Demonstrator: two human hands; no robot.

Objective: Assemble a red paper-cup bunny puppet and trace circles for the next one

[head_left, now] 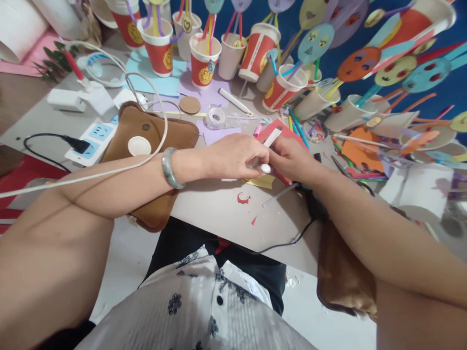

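My left hand (pixel 237 156), with a bangle at the wrist, is closed over the middle of the table, its fingers round a small white-tipped item (pixel 265 168) too small to name. Touching it from the right is my right hand (pixel 292 158), its fingers pinched together. A white strip (pixel 273 137) sticks up between the two hands; which hand grips it is unclear. Red paper (pixel 282 130) lies behind my right hand, and yellow paper (pixel 263 182) shows beneath the hands. Red scraps (pixel 243 198) lie nearer the front edge.
Decorated paper cups (pixel 205 61) line the back. A tape roll (pixel 215 117) and a white pen (pixel 235 101) lie behind my left hand. Brown cushions (pixel 164 133) lie under both arms. A power strip (pixel 93 141) and a white cable (pixel 162 97) are at left, coloured scraps (pixel 365 150) at right.
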